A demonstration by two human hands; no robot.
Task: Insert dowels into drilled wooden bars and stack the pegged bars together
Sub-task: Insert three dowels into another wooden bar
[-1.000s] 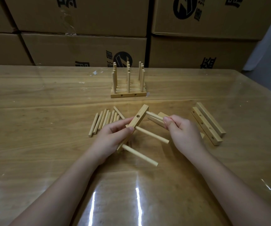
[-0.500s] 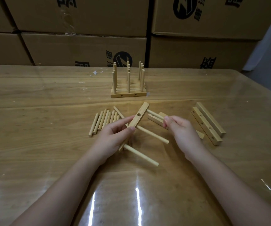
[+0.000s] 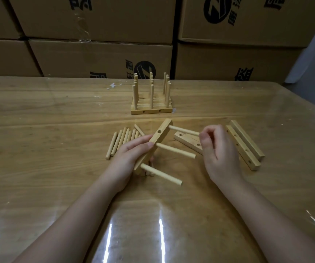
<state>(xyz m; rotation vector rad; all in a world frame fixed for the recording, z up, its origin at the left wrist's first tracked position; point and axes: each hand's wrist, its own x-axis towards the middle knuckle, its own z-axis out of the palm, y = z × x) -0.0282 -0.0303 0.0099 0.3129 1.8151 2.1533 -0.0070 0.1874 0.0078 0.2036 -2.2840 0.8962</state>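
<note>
Head view: left hand (image 3: 128, 156) around tilted 3-dowel bar (image 3: 157, 141); right hand (image 3: 219, 154) in a pinch on its top dowel (image 3: 183, 130)

Cardboard boxes (image 3: 99, 57), round black logo (image 3: 144, 70), black Chinese characters (image 3: 244, 74), cropped, unreadable

Loose dowels (image 3: 123, 139) left of bars (image 3: 244, 144)

Pale matt wooden bar (image 3: 153, 146) and dowels (image 3: 123, 140) lie on a glossy film-covered wood table (image 3: 39, 168); cardboard boxes (image 3: 99, 57) behind.
</note>
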